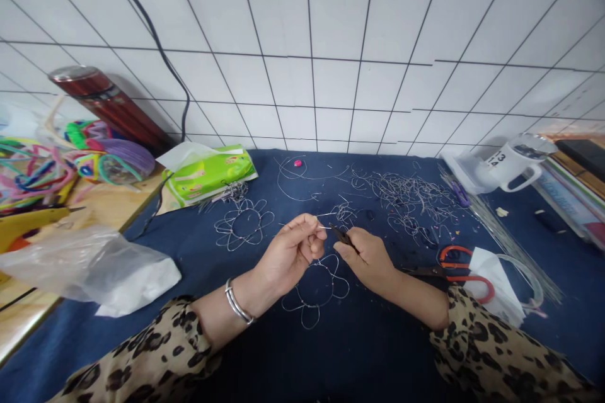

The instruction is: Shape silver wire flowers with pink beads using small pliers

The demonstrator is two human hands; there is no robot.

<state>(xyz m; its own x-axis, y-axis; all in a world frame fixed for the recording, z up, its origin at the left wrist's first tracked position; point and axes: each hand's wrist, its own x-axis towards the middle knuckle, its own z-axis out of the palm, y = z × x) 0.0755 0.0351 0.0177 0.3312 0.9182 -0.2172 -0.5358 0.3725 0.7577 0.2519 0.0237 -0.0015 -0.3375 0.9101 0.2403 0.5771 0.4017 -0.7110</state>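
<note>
Between thumb and fingers, my left hand (295,252) pinches a thin silvery wire (325,227). My right hand (371,261) is closed around dark pliers (341,235), whose tips meet the wire's end or come very close to it. Under my hands lies a flower-shaped wire frame (302,307), a ring with several loops; my left hand hides part of it. A second wire flower (244,225) with loops all round rests flat to the left. Just beyond the pliers is a small heap of bent wire pieces (345,211).
A large tangle of wire (411,198), orange-handled scissors (467,274) and a bundle of straight wires (515,245) lie to the right. A white mug (513,164) stands behind them. At left are a green tissue pack (208,173), a plastic bag (137,271) and a dark red thermos (113,107).
</note>
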